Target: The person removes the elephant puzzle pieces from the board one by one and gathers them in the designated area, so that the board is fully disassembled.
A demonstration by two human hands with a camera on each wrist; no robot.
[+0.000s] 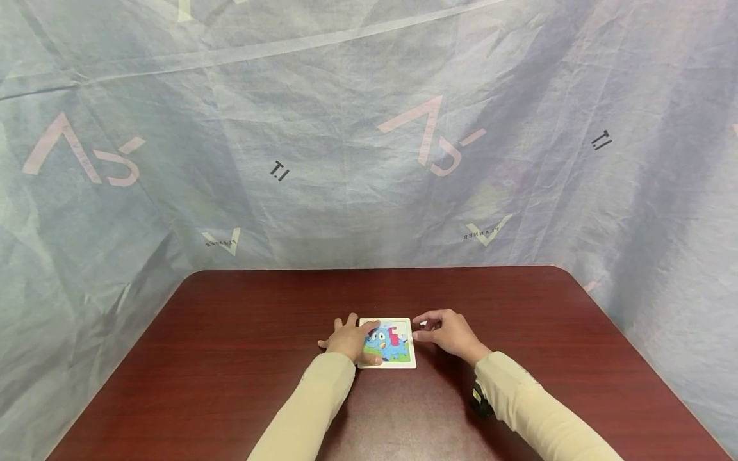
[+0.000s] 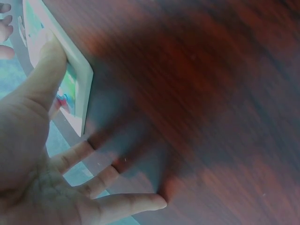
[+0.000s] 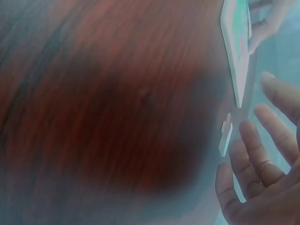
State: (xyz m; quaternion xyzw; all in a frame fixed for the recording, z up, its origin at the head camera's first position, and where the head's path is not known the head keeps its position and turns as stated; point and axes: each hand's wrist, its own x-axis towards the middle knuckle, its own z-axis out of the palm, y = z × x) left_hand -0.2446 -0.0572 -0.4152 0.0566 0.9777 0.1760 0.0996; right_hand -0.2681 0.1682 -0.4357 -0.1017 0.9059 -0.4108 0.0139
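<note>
A square jigsaw puzzle (image 1: 394,351) with a white frame and a blue cartoon animal lies flat on the table. Its upper right part shows a pale patch. My left hand (image 1: 344,342) spreads its fingers over the puzzle's left side; in the left wrist view the thumb (image 2: 52,65) lies across the picture, while other fingers reach past the frame to the table. Just right of the puzzle is my right hand (image 1: 454,334), fingers loosely bent. Near those fingertips a small puzzle piece (image 3: 226,137) lies on the table, apparently apart from the fingers.
The dark red wooden table (image 1: 242,333) extends around the puzzle on all sides. Behind it hangs a grey printed cloth (image 1: 346,141), which also runs along both sides. A dark band-like object (image 1: 480,398) is at the right wrist.
</note>
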